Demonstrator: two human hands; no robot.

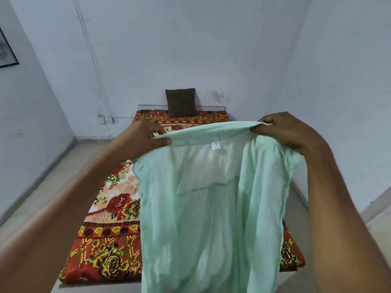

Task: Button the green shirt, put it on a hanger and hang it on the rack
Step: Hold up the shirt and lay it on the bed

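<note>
Bare pale floor (40, 187) runs along the left wall beside the red floral patterned bedspread (110, 208). The left hand (143, 136) pinches the collar edge of the thin, crinkled mint-green cotton shirt (211, 208), thumb under, fingers curled over. The shirt hangs open above the bed, its white label (215, 146) showing. A square dark brown cushion (181, 103) leans on the far wall. The right hand (289, 132) grips the collar's other end, fingers curled round the fabric.

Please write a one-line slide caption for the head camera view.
Both hands, left hand and right hand, hold the green shirt open by its collar above a floral bedspread.
</note>
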